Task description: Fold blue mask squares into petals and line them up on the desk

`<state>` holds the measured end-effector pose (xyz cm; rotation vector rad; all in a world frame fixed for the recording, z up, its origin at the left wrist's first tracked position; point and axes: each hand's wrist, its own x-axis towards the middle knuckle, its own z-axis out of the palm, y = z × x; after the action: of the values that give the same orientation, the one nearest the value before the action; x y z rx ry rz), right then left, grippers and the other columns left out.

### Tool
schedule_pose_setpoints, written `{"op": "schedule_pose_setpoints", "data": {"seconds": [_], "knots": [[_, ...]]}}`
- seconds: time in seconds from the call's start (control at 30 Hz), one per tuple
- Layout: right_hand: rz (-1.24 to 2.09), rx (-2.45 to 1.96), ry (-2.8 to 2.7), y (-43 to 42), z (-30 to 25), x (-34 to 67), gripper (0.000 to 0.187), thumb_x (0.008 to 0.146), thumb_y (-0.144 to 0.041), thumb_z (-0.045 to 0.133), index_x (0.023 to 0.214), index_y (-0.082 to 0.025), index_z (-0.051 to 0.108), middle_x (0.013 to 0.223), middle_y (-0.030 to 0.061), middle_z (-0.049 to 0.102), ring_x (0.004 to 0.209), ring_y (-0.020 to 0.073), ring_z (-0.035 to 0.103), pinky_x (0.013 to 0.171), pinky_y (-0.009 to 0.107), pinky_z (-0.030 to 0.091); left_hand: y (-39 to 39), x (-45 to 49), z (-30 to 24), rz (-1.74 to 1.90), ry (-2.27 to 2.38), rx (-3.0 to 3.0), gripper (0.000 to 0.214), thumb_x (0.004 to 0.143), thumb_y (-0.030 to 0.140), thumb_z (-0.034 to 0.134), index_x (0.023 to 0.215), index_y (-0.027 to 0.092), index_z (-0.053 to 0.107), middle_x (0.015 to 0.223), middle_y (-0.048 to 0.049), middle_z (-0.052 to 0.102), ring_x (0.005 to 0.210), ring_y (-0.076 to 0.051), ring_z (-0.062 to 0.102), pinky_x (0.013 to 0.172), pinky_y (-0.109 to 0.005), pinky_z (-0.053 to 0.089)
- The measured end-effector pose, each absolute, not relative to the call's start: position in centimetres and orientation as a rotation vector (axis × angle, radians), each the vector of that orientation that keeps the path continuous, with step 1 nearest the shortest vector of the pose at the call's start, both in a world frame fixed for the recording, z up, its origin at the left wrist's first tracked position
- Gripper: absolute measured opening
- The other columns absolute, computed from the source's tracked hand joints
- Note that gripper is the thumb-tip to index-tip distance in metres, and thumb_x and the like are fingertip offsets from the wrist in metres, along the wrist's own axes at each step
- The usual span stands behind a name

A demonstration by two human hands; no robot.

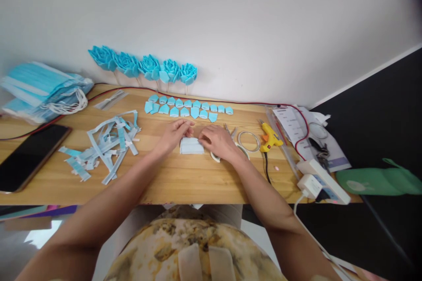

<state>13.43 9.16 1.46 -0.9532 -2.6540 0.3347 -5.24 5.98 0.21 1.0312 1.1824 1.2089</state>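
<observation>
A pale blue folded piece of mask fabric lies flat on the wooden table, between my two hands. My left hand is at its upper left, fingers curled together; anything between the fingertips is too small to make out. On the upper right, my right hand has its thumb and bent fingers closed at the fabric's edge. Under and behind the right hand are scissors, partly hidden, and a roll of tape. Beyond the hands, small folded blue petals lie in two rows.
Several blue fabric roses on sticks lean on the wall. Left are mask scraps, a phone and a pack of masks. Right are a clear tape roll, yellow glue gun, power strip and green bottle.
</observation>
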Motion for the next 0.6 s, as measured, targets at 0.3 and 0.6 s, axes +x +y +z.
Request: {"op": "schedule_pose_setpoints", "data": {"seconds": [0.3, 0.6], "knots": [[0.499, -0.962, -2.467, 9.6, 0.9, 13.9, 0.022, 0.086, -0.021, 0.059, 0.107, -0.023, 0.064, 0.093, 0.0036, 0.069, 0.085, 0.0183, 0.059, 0.078, 0.031, 0.040, 6.2, -5.3, 0.1, 1.167, 1.223, 1.172, 0.031, 0.077, 0.043, 0.064, 0.094, 0.017, 0.066, 0.094, -0.0059, 0.070, 0.088, -0.020, 0.062, 0.079, -0.030, 0.046], [0.561, -1.108, -2.228, 10.0, 1.6, 14.3, 0.012, 0.088, -0.027, 0.058, 0.082, -0.020, 0.065, 0.080, 0.0013, 0.066, 0.076, 0.0155, 0.057, 0.071, 0.026, 0.038, 6.0, -5.3, 0.9, 1.072, 1.244, 1.157, 0.041, 0.076, 0.047, 0.063, 0.101, 0.015, 0.065, 0.087, -0.0046, 0.067, 0.073, -0.017, 0.059, 0.060, -0.025, 0.046]]}}
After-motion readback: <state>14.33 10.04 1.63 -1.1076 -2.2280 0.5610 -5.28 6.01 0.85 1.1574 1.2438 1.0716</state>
